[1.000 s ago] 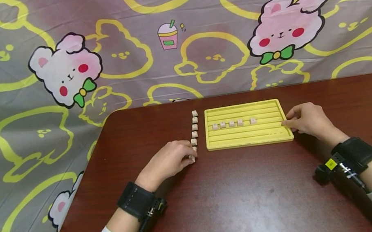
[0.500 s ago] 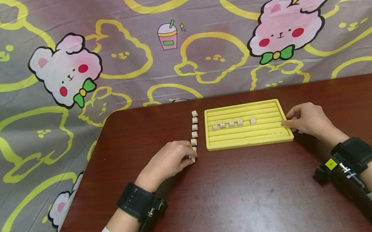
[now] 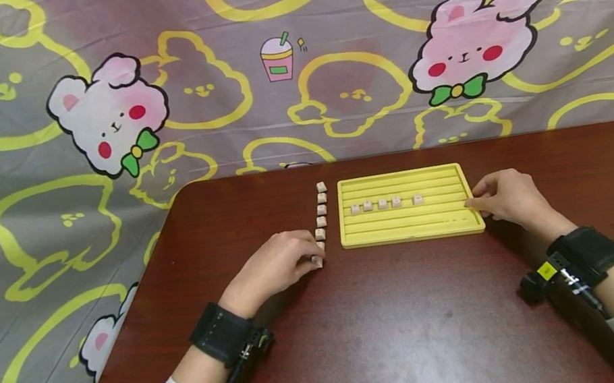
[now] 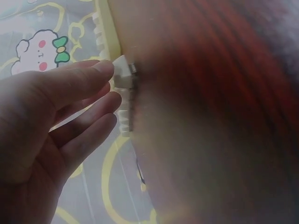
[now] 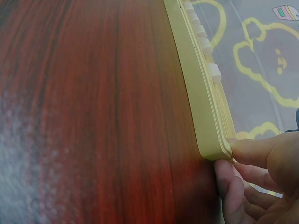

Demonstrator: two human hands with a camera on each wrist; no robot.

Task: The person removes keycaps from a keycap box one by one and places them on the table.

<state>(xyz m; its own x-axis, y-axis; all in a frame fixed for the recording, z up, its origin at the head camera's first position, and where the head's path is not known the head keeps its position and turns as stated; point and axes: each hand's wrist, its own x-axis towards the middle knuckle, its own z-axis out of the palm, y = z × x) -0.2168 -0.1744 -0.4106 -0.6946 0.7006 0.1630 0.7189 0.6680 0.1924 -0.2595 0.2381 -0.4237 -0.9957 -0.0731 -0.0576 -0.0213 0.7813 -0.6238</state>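
My left hand [image 3: 279, 263] pinches a small off-white keycap [image 3: 317, 262] between thumb and fingertips, at the near end of a column of similar keycaps [image 3: 321, 222]. In the left wrist view the pinched keycap [image 4: 122, 72] is tilted, and the other fingers curve loosely below it. A yellow ridged tray [image 3: 407, 233] lies to the right of the column. Several keycaps [image 3: 382, 204] sit in one of its grooves, the rightmost one [image 3: 417, 199] apart from the others. My right hand [image 3: 509, 200] grips the tray's right edge, thumb on the rim and fingers against the outer side.
The dark red-brown table [image 3: 395, 340] reaches back to a patterned cloth [image 3: 281, 114] hanging behind it. A narrow gap separates the keycap column from the tray's left side. Black straps with cameras [image 3: 224, 335] are on both wrists.
My left wrist has shifted very slightly to the left, its fingertips still on the same keycap. The right hand and the tray have stayed in place.
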